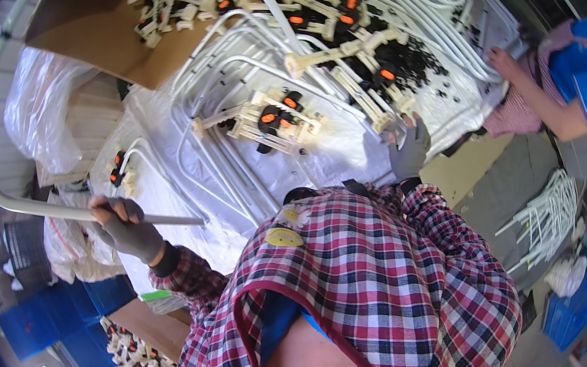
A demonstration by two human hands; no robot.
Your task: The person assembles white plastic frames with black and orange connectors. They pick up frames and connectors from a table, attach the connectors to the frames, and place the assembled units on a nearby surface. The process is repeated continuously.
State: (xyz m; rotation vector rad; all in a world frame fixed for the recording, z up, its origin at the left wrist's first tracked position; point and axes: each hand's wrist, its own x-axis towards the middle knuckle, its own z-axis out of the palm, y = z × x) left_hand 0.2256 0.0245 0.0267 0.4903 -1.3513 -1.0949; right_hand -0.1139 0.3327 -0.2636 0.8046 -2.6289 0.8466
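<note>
My left hand (123, 229), in a grey fingerless glove, is closed around a white bent metal tube (57, 210) near its end. The tube curves upward along the left rim of the view. My right hand (409, 149), gloved the same way, has its fingers closed at the end of a cream plastic bracket (368, 104), beside white tube ends. More cream brackets with black and orange parts (276, 122) lie in a cluster to the left of this hand. White bent tubes (250, 66) lie stacked on the table between my hands.
A cardboard box (81, 11) of brackets stands at the far left. Small black parts (419, 66) are scattered on the white-covered table. A co-worker (570, 80) reaches in at the far right beside more tubes (436, 23). White frames (548, 215) stand on the floor.
</note>
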